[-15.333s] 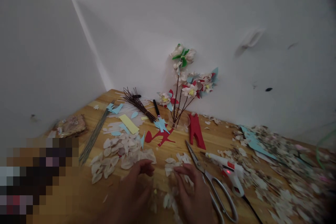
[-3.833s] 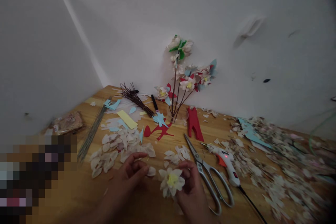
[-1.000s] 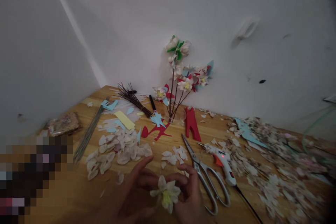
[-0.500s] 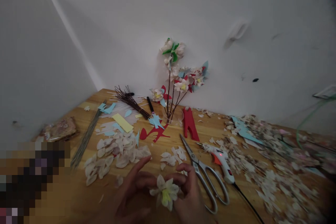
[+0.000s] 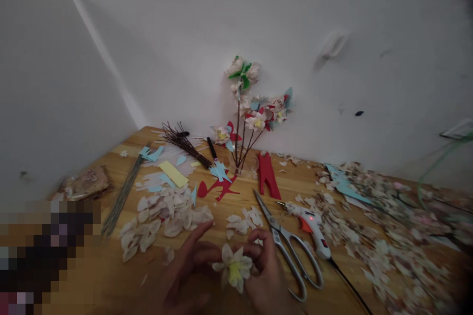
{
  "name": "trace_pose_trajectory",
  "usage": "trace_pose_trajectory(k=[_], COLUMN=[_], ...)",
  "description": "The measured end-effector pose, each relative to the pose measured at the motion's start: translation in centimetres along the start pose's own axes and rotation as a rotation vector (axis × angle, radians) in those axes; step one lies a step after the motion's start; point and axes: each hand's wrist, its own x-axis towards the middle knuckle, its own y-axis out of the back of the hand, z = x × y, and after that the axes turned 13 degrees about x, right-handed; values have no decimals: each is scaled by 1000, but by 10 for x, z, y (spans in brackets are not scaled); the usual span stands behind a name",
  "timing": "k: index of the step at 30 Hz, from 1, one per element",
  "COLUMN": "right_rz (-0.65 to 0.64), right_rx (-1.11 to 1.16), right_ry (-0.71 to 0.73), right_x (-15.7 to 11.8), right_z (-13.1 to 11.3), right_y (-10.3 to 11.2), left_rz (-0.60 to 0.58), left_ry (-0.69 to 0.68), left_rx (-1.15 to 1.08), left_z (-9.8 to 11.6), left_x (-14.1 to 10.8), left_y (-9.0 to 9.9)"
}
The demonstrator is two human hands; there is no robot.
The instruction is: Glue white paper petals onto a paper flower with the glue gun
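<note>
A handmade flower (image 5: 235,267) with pale, translucent petals and a yellow centre faces up near the table's front edge. My right hand (image 5: 264,273) is closed on it from the right, fingers curled and thumb low behind the petals; its stem is hidden. On the other side, my left hand (image 5: 186,268) is open, with the index finger stretched out and the thumb apart. One of its fingers reaches the flower's left petals; whether it presses them I cannot tell. Just right of my right hand lie silver-handled scissors (image 5: 291,251). Loose pale petals (image 5: 244,220) lie just beyond the flower.
A white glue gun (image 5: 310,226) with a lit red light lies beside the scissors. Flowers on brown stems stand in a clear holder (image 5: 246,163) by the wall. Around are a petal pile (image 5: 172,209), red clip-shaped piece (image 5: 268,174), twig bundle (image 5: 188,145), wires (image 5: 125,192) and scraps (image 5: 351,187).
</note>
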Motion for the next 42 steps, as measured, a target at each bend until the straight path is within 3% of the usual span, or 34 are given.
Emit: trace_pose_trajectory(k=[5,11,16,26,33,42], right_rz=[10,-42,-38,5,-6,-127], right_rx=[58,151,157,193,198,143], right_ry=[1,-102,-118,-111,-127,-100], right_x=[2,7,9,13,12,7], right_z=[1,5,4,-3,1,7], right_y=[0,1,-2,-2,-1,1], left_rz=[33,-3,-65,-79,38,-60], left_ry=[-28,-94,-22,-44,-60,-78], left_rx=[-11,-74,-105,-191,-227,-114], left_z=[-10,-13,-8,-25,-26,-5], left_x=[1,3,3,4,4,2], left_y=[-3,-2,0,-1,-6,-1])
